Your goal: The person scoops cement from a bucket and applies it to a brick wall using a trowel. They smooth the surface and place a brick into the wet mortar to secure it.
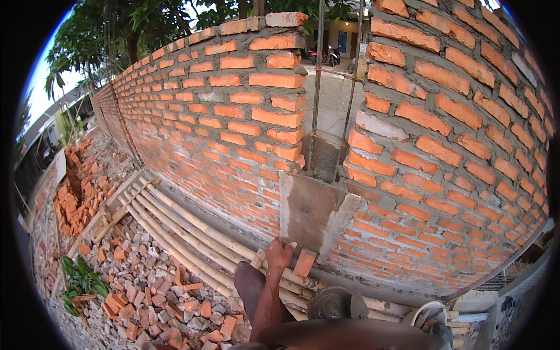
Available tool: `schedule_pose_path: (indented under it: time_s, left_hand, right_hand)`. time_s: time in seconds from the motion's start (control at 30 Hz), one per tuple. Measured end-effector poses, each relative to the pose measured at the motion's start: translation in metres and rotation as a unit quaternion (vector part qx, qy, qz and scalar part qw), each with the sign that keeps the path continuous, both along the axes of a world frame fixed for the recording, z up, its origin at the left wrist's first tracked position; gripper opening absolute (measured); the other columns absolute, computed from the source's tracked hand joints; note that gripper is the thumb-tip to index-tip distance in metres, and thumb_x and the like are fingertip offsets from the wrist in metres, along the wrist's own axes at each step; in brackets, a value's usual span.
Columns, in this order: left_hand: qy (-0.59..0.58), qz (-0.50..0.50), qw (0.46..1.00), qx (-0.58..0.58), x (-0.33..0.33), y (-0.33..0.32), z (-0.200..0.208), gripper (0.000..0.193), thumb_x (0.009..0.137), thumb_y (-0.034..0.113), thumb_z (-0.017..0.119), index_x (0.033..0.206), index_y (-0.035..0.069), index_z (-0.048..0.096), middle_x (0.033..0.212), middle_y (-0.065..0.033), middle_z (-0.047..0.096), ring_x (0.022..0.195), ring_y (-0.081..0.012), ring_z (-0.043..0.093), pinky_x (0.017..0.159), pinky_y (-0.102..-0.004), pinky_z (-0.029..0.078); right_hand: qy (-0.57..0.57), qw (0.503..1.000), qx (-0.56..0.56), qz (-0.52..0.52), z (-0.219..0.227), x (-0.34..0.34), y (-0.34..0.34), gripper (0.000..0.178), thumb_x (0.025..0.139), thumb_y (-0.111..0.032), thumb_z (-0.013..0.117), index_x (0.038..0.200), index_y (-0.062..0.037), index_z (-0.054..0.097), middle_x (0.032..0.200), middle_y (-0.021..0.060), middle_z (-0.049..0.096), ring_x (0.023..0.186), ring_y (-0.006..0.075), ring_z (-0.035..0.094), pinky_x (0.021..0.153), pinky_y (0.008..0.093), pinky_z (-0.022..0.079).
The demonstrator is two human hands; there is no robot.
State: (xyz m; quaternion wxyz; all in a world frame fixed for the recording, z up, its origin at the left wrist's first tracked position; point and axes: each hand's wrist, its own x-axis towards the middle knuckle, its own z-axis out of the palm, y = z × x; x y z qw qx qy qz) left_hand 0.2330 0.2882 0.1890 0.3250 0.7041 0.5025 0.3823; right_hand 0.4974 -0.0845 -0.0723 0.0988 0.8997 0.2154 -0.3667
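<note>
My left hand (280, 255) is closed above the bamboo platform, thumb side toward the wall; what its fingers hold, if anything, I cannot make out. Right beside it a single orange brick (304, 262) rests tilted on the poles. My left forearm rises from the lower edge past my dark-clothed knee (249, 286). Across the bottom runs a blurred brown arm shape, likely my right arm; no right hand shows. Near it stands a dark, mortar-smeared bucket (326, 304). In front is a brick wall (233, 111) with grey mortar joints and a vertical gap holding steel rods (317, 87).
A form board (306, 204) closes the gap's lower part. Bamboo poles (186, 233) make the platform along the wall. A pale bucket (429, 312) stands lower right. Broken brick rubble (157, 291) and a brick pile (79, 204) lie left, with a green plant (81, 283).
</note>
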Motion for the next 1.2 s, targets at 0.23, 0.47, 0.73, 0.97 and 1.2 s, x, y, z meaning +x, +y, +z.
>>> schedule_pose_path:
  time_s: [0.23, 0.47, 0.73, 0.97, 1.2]
  left_hand:
    - [0.02, 0.011, 1.0, -0.015, 0.0, -0.003, 0.003, 0.033, 0.071, 0.022, 0.074, 0.089, -0.004, 0.063, 0.081, -0.0192, 0.066, 0.077, -0.0325, 0.064, 0.07, -0.039, 0.048]
    - [0.042, 0.035, 0.998, -0.014, -0.001, -0.006, 0.002, 0.037, 0.071, 0.03, 0.073, 0.09, 0.0, 0.063, 0.082, -0.018, 0.066, 0.081, -0.0368, 0.063, 0.071, -0.0452, 0.048]
    - [0.045, 0.022, 0.998, -0.049, -0.005, -0.008, 0.01, 0.04, 0.072, 0.029, 0.074, 0.093, -0.003, 0.061, 0.082, -0.021, 0.064, 0.083, -0.0378, 0.062, 0.072, -0.045, 0.047]
    - [0.047, 0.025, 0.998, -0.038, -0.007, -0.01, 0.016, 0.04, 0.073, 0.029, 0.073, 0.092, -0.004, 0.06, 0.083, -0.023, 0.063, 0.086, -0.0392, 0.061, 0.072, -0.0462, 0.046]
    - [0.032, 0.02, 0.998, -0.059, -0.007, -0.012, 0.018, 0.04, 0.074, 0.027, 0.071, 0.095, -0.005, 0.059, 0.091, -0.0225, 0.063, 0.094, -0.0385, 0.058, 0.08, -0.0447, 0.045]
  right_hand:
    - [-0.002, 1.0, 0.008, 0.023, 0.003, 0.003, 0.02, 0.061, 0.067, -0.031, 0.066, 0.123, -0.0097, 0.05, 0.108, 0.0183, 0.063, 0.103, 0.0312, 0.061, 0.086, 0.0398, 0.049]
    - [-0.012, 0.998, 0.009, 0.056, 0.006, 0.007, 0.03, 0.062, 0.067, -0.03, 0.065, 0.124, -0.0108, 0.048, 0.108, 0.0187, 0.063, 0.102, 0.0318, 0.061, 0.086, 0.0404, 0.049]
    - [-0.031, 0.993, 0.008, 0.112, 0.006, 0.016, 0.041, 0.064, 0.068, -0.029, 0.064, 0.127, -0.012, 0.046, 0.107, 0.0193, 0.063, 0.102, 0.0325, 0.061, 0.086, 0.0411, 0.049]
    - [-0.031, 0.99, 0.009, 0.139, 0.0, 0.016, 0.038, 0.065, 0.069, -0.028, 0.062, 0.129, -0.0131, 0.044, 0.107, 0.0197, 0.062, 0.101, 0.0331, 0.061, 0.085, 0.0417, 0.05]
    - [-0.027, 0.987, 0.017, 0.156, -0.008, 0.02, 0.031, 0.066, 0.069, -0.028, 0.061, 0.131, -0.0143, 0.042, 0.107, 0.0202, 0.062, 0.101, 0.0336, 0.061, 0.085, 0.0424, 0.05]
